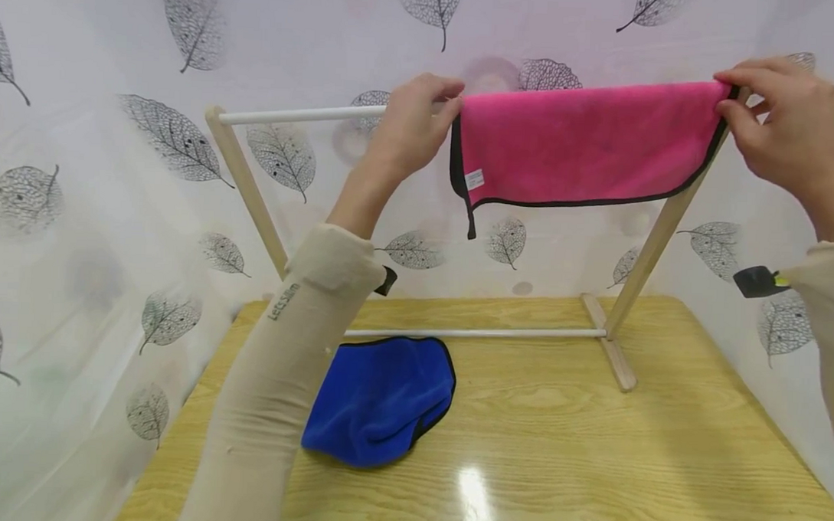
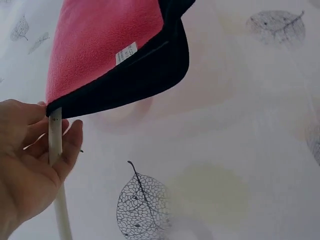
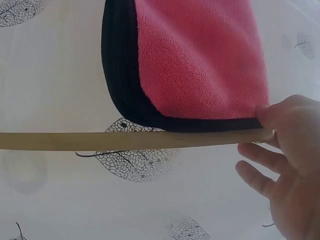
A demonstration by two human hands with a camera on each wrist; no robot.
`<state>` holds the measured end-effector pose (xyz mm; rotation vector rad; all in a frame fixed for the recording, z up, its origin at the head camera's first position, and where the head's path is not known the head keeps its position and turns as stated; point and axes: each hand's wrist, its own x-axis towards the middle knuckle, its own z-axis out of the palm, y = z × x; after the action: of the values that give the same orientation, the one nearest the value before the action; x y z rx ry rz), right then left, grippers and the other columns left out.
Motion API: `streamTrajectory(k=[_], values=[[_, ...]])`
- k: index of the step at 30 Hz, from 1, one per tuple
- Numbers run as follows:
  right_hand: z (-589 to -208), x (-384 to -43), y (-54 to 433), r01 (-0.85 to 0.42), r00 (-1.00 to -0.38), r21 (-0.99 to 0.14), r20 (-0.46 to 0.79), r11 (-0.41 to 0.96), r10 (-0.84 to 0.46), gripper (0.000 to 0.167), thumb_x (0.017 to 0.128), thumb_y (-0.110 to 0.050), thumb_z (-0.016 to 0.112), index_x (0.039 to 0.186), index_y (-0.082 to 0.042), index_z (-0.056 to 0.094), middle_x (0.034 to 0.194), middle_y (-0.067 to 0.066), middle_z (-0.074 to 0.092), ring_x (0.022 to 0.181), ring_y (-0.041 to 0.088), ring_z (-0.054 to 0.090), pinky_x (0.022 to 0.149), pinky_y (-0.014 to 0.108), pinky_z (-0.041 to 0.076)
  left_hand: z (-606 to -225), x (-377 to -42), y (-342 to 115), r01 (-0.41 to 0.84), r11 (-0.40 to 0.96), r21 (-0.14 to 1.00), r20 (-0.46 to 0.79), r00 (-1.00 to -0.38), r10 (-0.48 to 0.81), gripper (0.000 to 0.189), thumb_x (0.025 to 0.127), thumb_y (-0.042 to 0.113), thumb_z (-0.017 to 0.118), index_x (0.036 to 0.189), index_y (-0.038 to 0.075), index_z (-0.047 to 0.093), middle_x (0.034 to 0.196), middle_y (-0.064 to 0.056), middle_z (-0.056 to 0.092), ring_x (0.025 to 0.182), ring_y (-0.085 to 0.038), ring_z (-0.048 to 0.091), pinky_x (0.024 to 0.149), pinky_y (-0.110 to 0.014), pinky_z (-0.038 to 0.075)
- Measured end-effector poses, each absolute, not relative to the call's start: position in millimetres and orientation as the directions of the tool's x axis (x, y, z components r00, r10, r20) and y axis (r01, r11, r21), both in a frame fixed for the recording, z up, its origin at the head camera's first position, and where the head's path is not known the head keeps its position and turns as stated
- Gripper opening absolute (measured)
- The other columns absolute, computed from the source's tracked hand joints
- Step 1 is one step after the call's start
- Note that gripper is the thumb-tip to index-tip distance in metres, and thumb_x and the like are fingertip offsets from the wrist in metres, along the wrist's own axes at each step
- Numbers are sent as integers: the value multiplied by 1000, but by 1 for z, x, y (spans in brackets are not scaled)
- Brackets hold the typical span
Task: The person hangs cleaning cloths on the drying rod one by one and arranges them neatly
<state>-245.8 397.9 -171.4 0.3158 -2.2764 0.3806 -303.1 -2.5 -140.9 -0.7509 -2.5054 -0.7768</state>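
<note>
A pink towel [image 1: 586, 147] with black edging hangs folded over the top white rod [image 1: 305, 115] of a rack, at its right end. My left hand [image 1: 415, 126] pinches the towel's upper left edge at the rod. In the left wrist view, that thumb touches the black edging while the other fingers lie around the rod. With thumb and fingers, my right hand [image 1: 787, 124] pinches the upper right corner, beside the top of the wooden post [image 3: 210, 139]. A small white label [image 1: 474, 179] shows near the towel's left edge.
A crumpled blue towel [image 1: 385, 397] with black edging lies on the wooden table [image 1: 542, 441], partly behind my left sleeve. The rack's lower white rod [image 1: 497, 334] and right foot [image 1: 610, 348] stand at the back. A leaf-patterned curtain [image 1: 80, 241] surrounds the table.
</note>
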Motion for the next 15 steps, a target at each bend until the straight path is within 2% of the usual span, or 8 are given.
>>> streamTrajectory(k=[3,4,7,9,15], values=[[-176,-244,395,-337,-667,-205,740,919,-80,45,104,-6,57,148,2,52,145,24,55,126,30,49,102,5,29,-145,-302,-7,648,616,447,604,-727,327,35,108,17,57,140,7,64,139,-4,65,127,-9,59,102,-10,40],[-177,-243,394,-335,-664,-210,744,918,-72,46,104,-7,56,150,1,50,147,24,53,130,36,48,104,5,28,-145,-302,-8,673,590,447,641,-701,314,33,107,15,58,138,5,65,136,-5,66,125,-11,61,102,-10,40],[-180,-238,390,-356,-600,-199,798,913,-60,46,103,-7,57,148,2,52,146,25,53,133,38,49,102,4,27,-145,-299,-13,727,534,432,717,-636,285,30,106,10,59,133,1,67,130,-9,70,119,-14,65,100,-11,40],[-182,-234,385,-358,-558,-199,829,912,-38,44,103,-7,56,146,2,53,144,25,54,133,35,50,102,5,28,-144,-296,-17,744,511,430,741,-615,271,28,105,8,60,131,0,68,127,-10,71,113,-15,67,98,-11,41],[-188,-215,364,-345,-487,-279,870,896,83,40,104,-8,52,142,2,58,141,21,56,134,19,49,104,8,33,-145,-286,-29,730,487,480,718,-646,260,28,105,10,60,131,2,69,127,-7,71,111,-10,66,91,-15,50]])
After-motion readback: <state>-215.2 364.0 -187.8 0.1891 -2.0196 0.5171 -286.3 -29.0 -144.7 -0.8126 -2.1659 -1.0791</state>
